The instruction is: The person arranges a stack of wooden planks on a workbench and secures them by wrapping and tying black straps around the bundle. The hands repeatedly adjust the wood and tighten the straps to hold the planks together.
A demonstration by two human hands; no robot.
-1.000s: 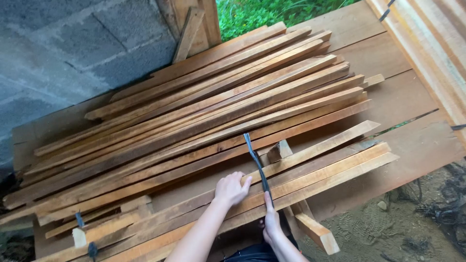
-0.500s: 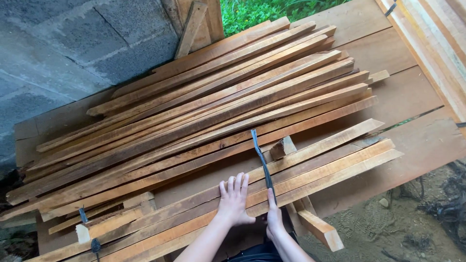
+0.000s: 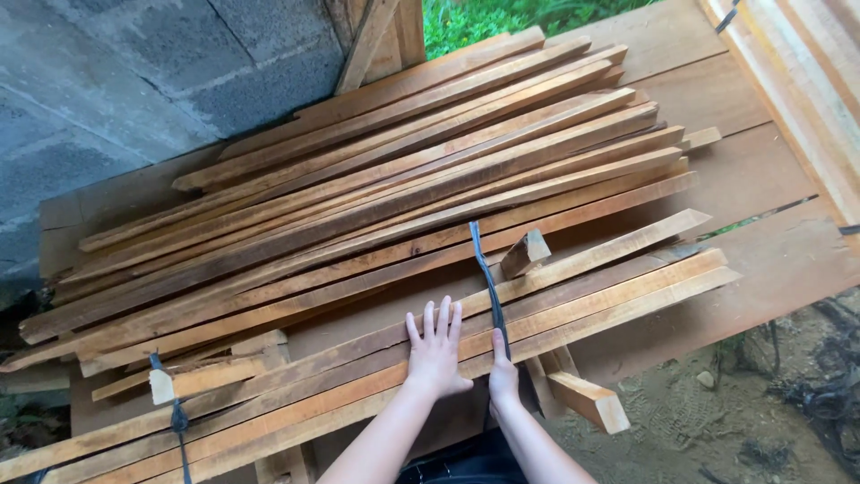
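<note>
— What's the setting?
— A plank bench (image 3: pixel 770 260) beside a grey block wall (image 3: pixel 134 81), grass beyond, dirt below, stacked with long wooden slats (image 3: pixel 385 179).
— And the hands?
— The left hand (image 3: pixel 436 351) lies flat on the front slats (image 3: pixel 573 296), fingers (image 3: pixel 428 321) spread, gripping nothing. The right hand (image 3: pixel 503 372) pinches a black strap (image 3: pixel 488 282) crossing them.
</note>
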